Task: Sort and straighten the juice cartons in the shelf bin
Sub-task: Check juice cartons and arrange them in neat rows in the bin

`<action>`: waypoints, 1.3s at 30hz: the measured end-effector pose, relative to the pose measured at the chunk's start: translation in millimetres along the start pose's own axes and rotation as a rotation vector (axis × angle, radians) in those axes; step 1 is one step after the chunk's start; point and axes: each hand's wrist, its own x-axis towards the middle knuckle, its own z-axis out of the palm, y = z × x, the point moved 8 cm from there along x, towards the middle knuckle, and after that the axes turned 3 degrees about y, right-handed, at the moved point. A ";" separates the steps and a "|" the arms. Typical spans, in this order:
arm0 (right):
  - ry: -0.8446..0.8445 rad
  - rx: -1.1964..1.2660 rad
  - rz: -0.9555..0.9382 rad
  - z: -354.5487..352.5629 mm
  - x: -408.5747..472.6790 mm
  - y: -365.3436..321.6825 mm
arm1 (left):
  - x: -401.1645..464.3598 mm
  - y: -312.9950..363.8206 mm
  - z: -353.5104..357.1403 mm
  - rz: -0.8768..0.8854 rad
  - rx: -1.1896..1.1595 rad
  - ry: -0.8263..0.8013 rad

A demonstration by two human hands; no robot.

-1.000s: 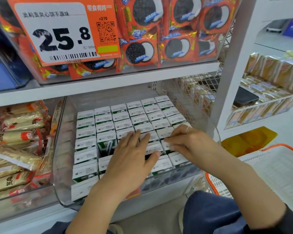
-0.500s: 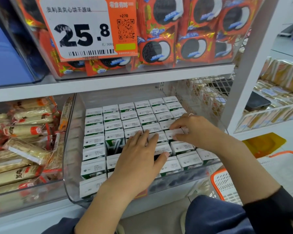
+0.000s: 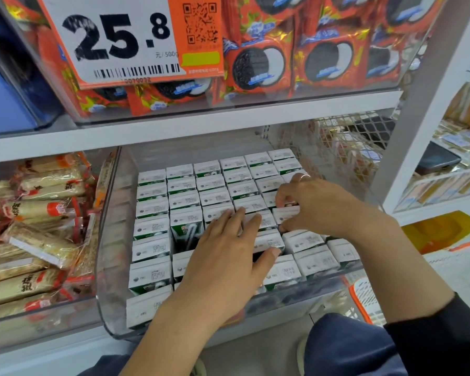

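Juice cartons (image 3: 210, 183) stand packed in rows inside the clear bin (image 3: 111, 240) on the lower shelf, white tops up, filling it from the back wall to the front lip. Back rows look square and tight. Front rows at 5 o'clock are looser and a bit skewed. One carton (image 3: 187, 229) at 9 o'clock of the left hand stands with its green face and straw showing above a gap in front of it, so that column probably needs closing up.

Left hand (image 3: 228, 256) lies flat across the middle cartons, fingers straight and spread, pointing to 1 o'clock, thumb out at 3 o'clock against a carton edge. It grips nothing; the likely purpose is to press the tops level and hold the block still while the other hand works.

Right hand (image 3: 315, 204) is at 2 o'clock of the left, wrist entering from 4 o'clock. Fingers curl down and pinch a carton (image 3: 285, 213) in the right columns, thumb low on its near side, ring on one finger. Looks like it is squaring that carton into its row.

Around: wrapped snack bars (image 3: 38, 213) at 9 o'clock, cookie packs (image 3: 258, 66) and a price sign (image 3: 114, 39) at 12 o'clock, wire basket (image 3: 337, 147) at 2 o'clock, orange basket (image 3: 361, 297) at 4 o'clock.
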 end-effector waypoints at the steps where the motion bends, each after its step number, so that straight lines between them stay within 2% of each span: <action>1: 0.004 0.051 -0.008 -1.3 -2.3 1.9 | -0.1 -0.9 -0.4 0.002 -0.008 -0.003; 5: 0.109 0.356 -0.014 -21.6 -15.7 8.5 | -0.4 -4.6 -2.5 0.010 -0.031 -0.011; 10: 0.444 0.793 0.016 -43.7 -53.9 11.3 | 0.1 -5.3 -19.2 -0.028 -0.049 0.102; 13: 0.507 1.127 0.057 -32.5 -69.6 11.0 | -1.3 0.8 -34.0 -0.036 -0.300 0.170; 17: 0.408 1.426 0.077 -16.0 -74.0 3.5 | -2.9 4.2 -44.1 -0.052 -0.706 0.218; 20: 0.413 1.451 0.051 -16.9 -75.7 1.5 | -4.9 0.3 -50.0 -0.080 -0.784 0.322; 24: 0.440 1.437 -0.004 -17.2 -74.8 -2.2 | -10.1 0.0 -62.9 -0.035 -0.609 0.513; 27: 0.459 1.453 -0.054 -18.0 -75.1 -5.1 | -12.6 1.9 -68.2 -0.017 -0.559 0.576; 30: 0.502 1.464 -0.064 -22.0 -76.5 -4.9 | -12.1 0.7 -63.9 -0.053 -0.692 0.516; 33: 0.519 1.449 -0.046 -21.6 -76.6 -2.6 | -6.8 -7.2 -49.3 -0.186 -1.054 0.366; 35: 0.478 1.466 -0.030 -16.7 -74.0 -5.1 | -3.9 -7.8 -44.3 -0.209 -1.225 0.300; 39: 0.449 1.566 0.043 -5.7 -70.2 -7.2 | -1.8 -2.8 -41.1 -0.184 -1.295 0.204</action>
